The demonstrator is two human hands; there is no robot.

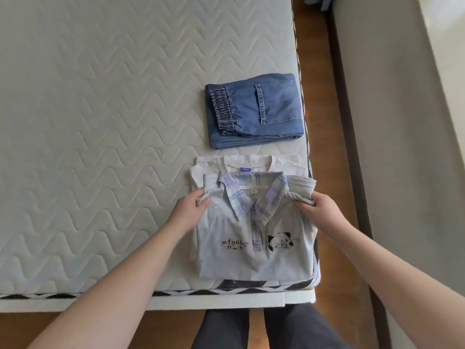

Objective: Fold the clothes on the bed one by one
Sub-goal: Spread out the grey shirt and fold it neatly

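My left hand (191, 206) and right hand (318, 206) each pinch a shoulder of the folded, soft pale-blue polo shirt (254, 250), lying on a white tee (286, 165) at the quilted mattress's (100, 122) near right corner; folded denim jeans (254, 109) lie beyond.

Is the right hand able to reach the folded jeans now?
Probably not at once: the right hand is gripping the polo shirt. Once it lets go, nothing lies between it and the jeans.

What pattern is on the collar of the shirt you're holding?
Blue and lilac plaid on the collar of the pale blue polo shirt, clearest in the head view.
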